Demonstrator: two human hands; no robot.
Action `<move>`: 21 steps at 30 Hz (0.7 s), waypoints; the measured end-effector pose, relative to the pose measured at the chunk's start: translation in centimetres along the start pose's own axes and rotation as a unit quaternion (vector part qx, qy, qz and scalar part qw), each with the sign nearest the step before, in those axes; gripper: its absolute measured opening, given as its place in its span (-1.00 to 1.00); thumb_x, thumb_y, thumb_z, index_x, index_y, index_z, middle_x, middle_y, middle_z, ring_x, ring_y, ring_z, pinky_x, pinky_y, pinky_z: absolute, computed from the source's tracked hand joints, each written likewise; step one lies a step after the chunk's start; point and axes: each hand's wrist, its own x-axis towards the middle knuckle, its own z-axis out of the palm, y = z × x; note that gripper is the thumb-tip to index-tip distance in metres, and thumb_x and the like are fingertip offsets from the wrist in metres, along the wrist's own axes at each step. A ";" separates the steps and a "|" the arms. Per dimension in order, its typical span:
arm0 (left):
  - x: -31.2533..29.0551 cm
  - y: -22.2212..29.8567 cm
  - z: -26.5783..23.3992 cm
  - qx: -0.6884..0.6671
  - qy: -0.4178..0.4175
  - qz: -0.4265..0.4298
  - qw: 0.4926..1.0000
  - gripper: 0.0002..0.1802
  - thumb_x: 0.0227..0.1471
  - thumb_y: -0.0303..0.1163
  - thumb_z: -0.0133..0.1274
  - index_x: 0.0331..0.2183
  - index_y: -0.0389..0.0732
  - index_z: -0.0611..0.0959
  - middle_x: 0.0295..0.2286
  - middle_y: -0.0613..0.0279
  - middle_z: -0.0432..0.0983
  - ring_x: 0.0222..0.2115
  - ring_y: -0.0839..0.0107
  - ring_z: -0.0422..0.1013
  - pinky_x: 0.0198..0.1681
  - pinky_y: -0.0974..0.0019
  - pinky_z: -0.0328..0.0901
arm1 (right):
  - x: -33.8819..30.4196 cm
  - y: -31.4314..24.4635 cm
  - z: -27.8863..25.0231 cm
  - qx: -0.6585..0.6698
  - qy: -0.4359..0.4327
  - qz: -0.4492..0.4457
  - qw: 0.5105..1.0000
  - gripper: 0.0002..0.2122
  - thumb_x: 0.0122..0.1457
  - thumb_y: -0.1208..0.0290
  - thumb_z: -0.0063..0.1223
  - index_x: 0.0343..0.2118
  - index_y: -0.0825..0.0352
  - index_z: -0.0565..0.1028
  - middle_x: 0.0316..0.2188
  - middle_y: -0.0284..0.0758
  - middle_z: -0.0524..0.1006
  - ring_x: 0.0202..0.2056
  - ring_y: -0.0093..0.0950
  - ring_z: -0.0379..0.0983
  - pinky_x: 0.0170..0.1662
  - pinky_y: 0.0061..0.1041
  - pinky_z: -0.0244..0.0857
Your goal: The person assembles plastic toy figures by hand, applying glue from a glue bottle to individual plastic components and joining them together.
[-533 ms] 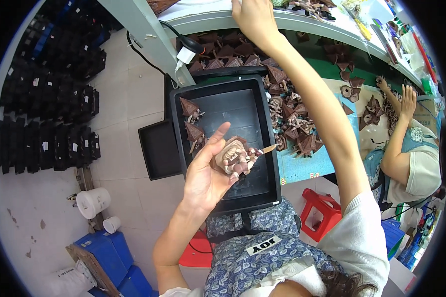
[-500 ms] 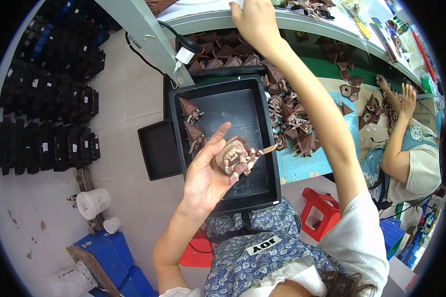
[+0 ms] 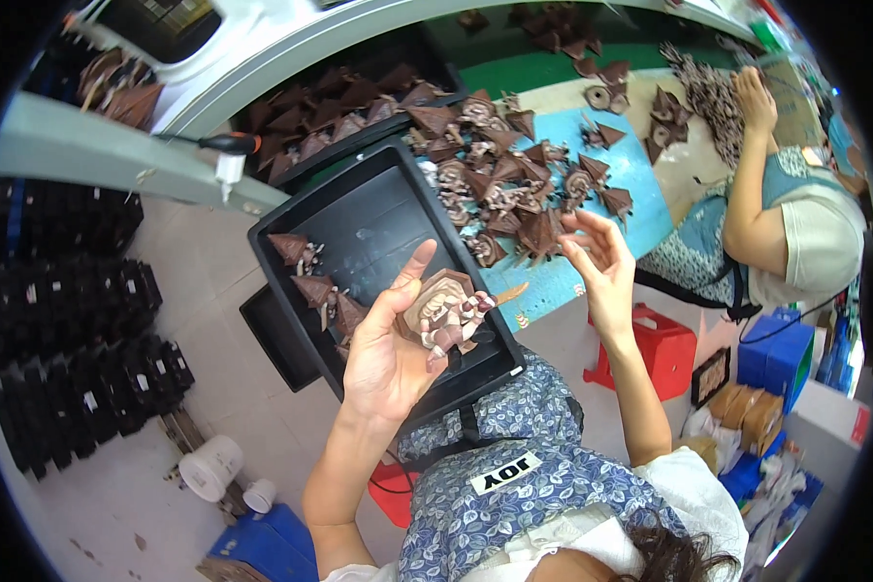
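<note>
My left hand [image 3: 383, 354] is closed around a small brown and cream figurine [image 3: 446, 310] with a broad angular brown brim, held above a black tray [image 3: 262, 236]. A thin tan blade-like piece [image 3: 511, 293] seems to stick out from its side. To the right, my right hand [image 3: 603, 267] has its fingers curved but apart, with nothing visible between them. Its fingertips are at the edge of a pile of similar figurines [image 3: 504, 184] with pointed brown tops; whether they touch one cannot be told. Several more figurines [image 3: 312, 289] lie along the tray's left side.
The pile rests on a blue mat [image 3: 640, 184]. Behind the tray, another black bin [image 3: 398, 63] holds brown pointed pieces. A shelf post [image 3: 78, 145] with a charger [image 3: 229, 170] stands at left. A co-worker's hand [image 3: 755, 102] is at the far right; a red stool [image 3: 655, 354] stands below.
My right hand has come down from the upper shelf to the figurine pile. The view has swung, and my left hand still holds the figurine over the tray.
</note>
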 end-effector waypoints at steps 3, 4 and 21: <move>1.3 -0.9 0.3 0.058 0.048 -0.018 0.997 -0.54 0.14 -0.31 -0.23 0.06 -0.24 0.32 -0.16 -0.03 0.41 -0.10 -0.08 0.37 -0.20 0.07 0.47 | -2.0 1.8 -3.3 -0.005 0.056 0.048 0.997 -0.63 0.09 0.57 0.09 -0.02 0.46 0.31 -0.11 -0.21 0.45 -0.20 -0.57 0.42 -0.10 -0.57 0.33; 1.8 -1.3 0.3 0.063 0.051 -0.028 0.996 -0.54 0.14 -0.31 -0.23 0.06 -0.24 0.32 -0.16 -0.03 0.41 -0.10 -0.08 0.37 -0.20 0.07 0.47 | -2.5 2.2 -3.9 -0.009 0.073 0.066 0.995 -0.63 0.09 0.57 0.08 -0.02 0.47 0.32 -0.12 -0.21 0.45 -0.21 -0.57 0.42 -0.11 -0.57 0.33; 3.9 -4.0 2.2 0.185 0.095 -0.064 0.976 -0.55 0.19 -0.28 -0.21 0.08 -0.22 0.28 -0.22 -0.01 0.43 -0.19 0.03 0.45 -0.42 0.21 0.51 | -5.3 4.4 -3.0 0.039 0.047 0.123 0.990 -0.69 0.15 0.52 0.02 -0.04 0.47 0.33 -0.17 -0.20 0.49 -0.25 -0.54 0.47 -0.18 -0.57 0.36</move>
